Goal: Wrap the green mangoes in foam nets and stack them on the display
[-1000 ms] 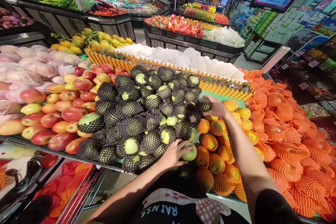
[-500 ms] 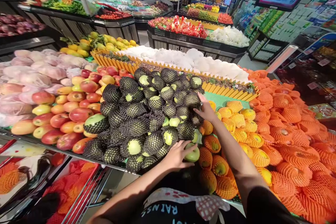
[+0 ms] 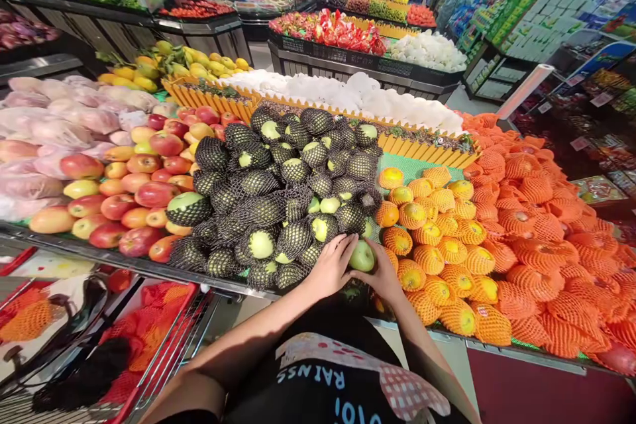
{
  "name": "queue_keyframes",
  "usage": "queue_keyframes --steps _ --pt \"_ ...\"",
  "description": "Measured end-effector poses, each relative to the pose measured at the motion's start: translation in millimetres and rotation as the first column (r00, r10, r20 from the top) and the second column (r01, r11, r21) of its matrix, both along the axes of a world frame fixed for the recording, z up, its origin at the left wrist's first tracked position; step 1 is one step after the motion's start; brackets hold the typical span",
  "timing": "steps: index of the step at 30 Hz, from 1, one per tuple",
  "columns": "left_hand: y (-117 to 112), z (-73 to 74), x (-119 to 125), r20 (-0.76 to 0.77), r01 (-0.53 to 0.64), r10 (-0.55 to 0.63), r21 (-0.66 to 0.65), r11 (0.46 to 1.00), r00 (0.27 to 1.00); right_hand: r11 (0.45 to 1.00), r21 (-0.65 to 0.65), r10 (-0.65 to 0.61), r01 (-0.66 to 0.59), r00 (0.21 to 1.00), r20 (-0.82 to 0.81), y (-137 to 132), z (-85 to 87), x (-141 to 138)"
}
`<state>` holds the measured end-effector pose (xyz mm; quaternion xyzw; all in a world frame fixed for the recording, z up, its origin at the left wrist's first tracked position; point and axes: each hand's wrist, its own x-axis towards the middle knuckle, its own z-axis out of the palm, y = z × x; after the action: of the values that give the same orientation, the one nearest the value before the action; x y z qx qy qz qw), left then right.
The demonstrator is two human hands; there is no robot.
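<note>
A bare, smooth green apple (image 3: 362,256) is between my two hands at the near edge of the fruit display. My left hand (image 3: 334,266) closes on its left side, fingers together, beside the netted fruit. Around its right side curl the fingers of my right hand (image 3: 385,275). Both hands' fingertips meet close to the apple. Just beyond them lies a heap of green fruit in black net sleeves (image 3: 263,209), some with bare green tops showing.
Red apples (image 3: 156,195) lie left of the netted heap, and yellow fruit in orange foam nets (image 3: 427,232) lies right. Farther right are larger orange-netted fruits (image 3: 541,245). A shopping cart (image 3: 163,338) stands at lower left. A yellow picket divider (image 3: 427,148) runs behind.
My right hand has come back from the far right side of the netted heap to the green apple. My left hand stays at the apple. The view has tilted down slightly.
</note>
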<state>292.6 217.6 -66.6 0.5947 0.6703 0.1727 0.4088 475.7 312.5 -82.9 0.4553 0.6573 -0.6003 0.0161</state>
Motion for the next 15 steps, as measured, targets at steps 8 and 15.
queue_keyframes --steps 8,15 --pt "-86 47.3 -55 -0.365 -0.231 0.265 0.135 0.964 0.892 0.94 0.33 0.061 -0.081 0.996 0.071 50 11.4 -48" --pt "-249 62.3 -58 -0.757 -0.604 0.338 -0.093 0.791 0.559 0.86 0.463 0.194 -0.213 0.977 0.09 95 -48.0 -153"
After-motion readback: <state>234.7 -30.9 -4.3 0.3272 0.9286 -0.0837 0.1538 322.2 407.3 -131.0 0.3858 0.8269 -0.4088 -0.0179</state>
